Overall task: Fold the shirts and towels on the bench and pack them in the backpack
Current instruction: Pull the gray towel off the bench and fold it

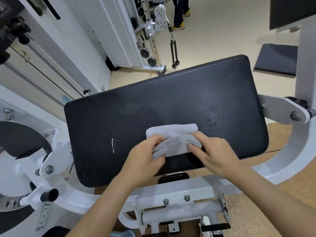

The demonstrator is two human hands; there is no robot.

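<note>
A small grey-white towel [171, 131] lies on the black padded bench [153, 106], on the near half of the pad and a little right of its middle. The far part of the towel is flat on the pad. Its near part is lifted and doubled into a thick band between the two hands.

The left hand [145, 158] grips the left end of this band: the fingers are curled over the top and the thumb is pressed from below, so the cloth is pinched between them. The right hand [215, 153] holds the right end, with its fingers bent around the folded edge. Both forearms come from the bottom of the view, over the white metal frame [181, 189] of the bench.

On the pad, left of the towel, there is a short white mark [112, 145]. Behind the bench stands a white cable machine [153, 31] with a black rope handle [174, 52] hanging from it. Far behind, only the legs [179, 12] of another person show, in dark trousers and yellow shoes. A smaller black pad [277, 59] is at the right, well apart from the towel.
</note>
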